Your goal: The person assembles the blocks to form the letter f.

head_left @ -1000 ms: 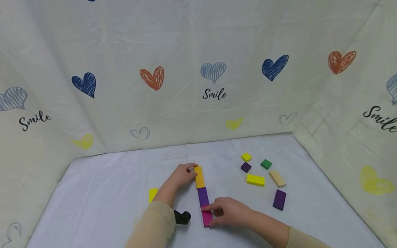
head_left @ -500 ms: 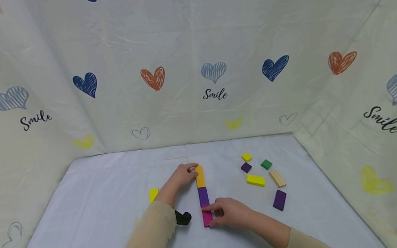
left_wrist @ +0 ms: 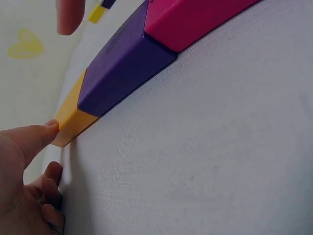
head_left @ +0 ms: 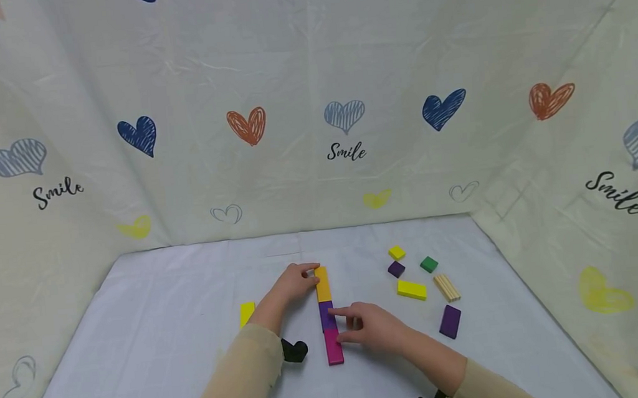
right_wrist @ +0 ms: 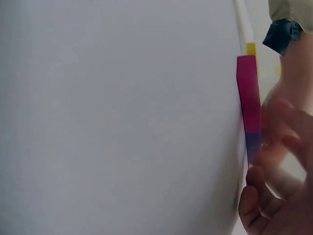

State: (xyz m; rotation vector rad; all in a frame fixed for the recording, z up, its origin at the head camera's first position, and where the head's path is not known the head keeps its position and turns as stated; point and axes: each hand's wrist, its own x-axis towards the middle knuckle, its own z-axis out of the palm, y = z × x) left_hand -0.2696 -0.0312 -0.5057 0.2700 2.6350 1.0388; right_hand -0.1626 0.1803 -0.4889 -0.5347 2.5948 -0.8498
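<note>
Three blocks lie end to end in a line on the white cloth: an orange block (head_left: 323, 286) farthest, a purple block (head_left: 326, 317) in the middle and a magenta block (head_left: 334, 348) nearest. My left hand (head_left: 294, 281) holds the orange block at its far end, index finger across the end and thumb against the left side. In the left wrist view a digit touches the orange block (left_wrist: 73, 117). My right hand (head_left: 371, 326) has its index finger stretched over the purple block and its thumb by the magenta block's right side. A right fingertip (left_wrist: 70, 17) hangs above the blocks.
To the right lie a small yellow block (head_left: 396, 253), a dark purple one (head_left: 396, 269), a green one (head_left: 428, 264), a long yellow block (head_left: 412, 290), pale wooden sticks (head_left: 446, 287) and a purple block (head_left: 450, 322). Another yellow block (head_left: 247, 313) sits beside the left forearm.
The right hand has let go of the magenta block and moved away from me to the purple one. The left hand stays at the orange block, which has shifted slightly right.
</note>
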